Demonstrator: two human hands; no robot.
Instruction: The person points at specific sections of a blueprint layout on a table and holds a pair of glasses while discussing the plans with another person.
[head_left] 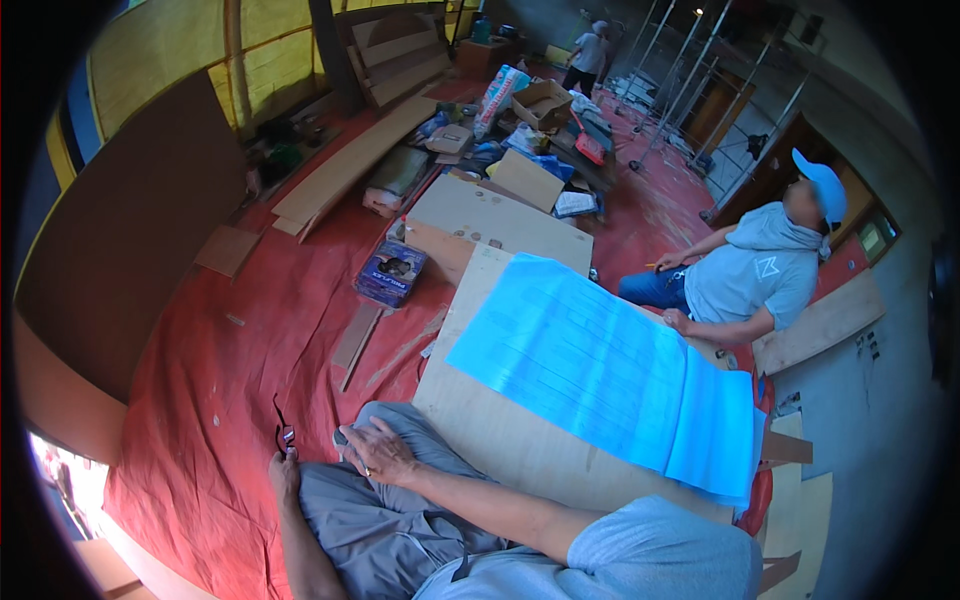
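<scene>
My left hand [285, 474], low at the left beside my leg, grips a pair of eyeglasses [286, 435] with dark temples above the red floor sheeting. Over my bent knee rests my right hand [385, 455], its fingers curled around a small dark object [342, 438] that is mostly hidden. To the right of my knees, large blue-tinted drawing sheets [580, 355] with fine lines lie spread across a plywood table [480, 420]. The sheets droop over the table's right end. Neither of my hands touches them.
Across the table sits a person [770, 265] in a light cap, one hand by the sheets, a pencil-like stick in the other. A purple box [390, 272], wood strips [357, 345] and leaning boards [130, 220] surround the red sheeting [215, 430]. Scaffolding [690, 90] and another person [588, 58] are farther back.
</scene>
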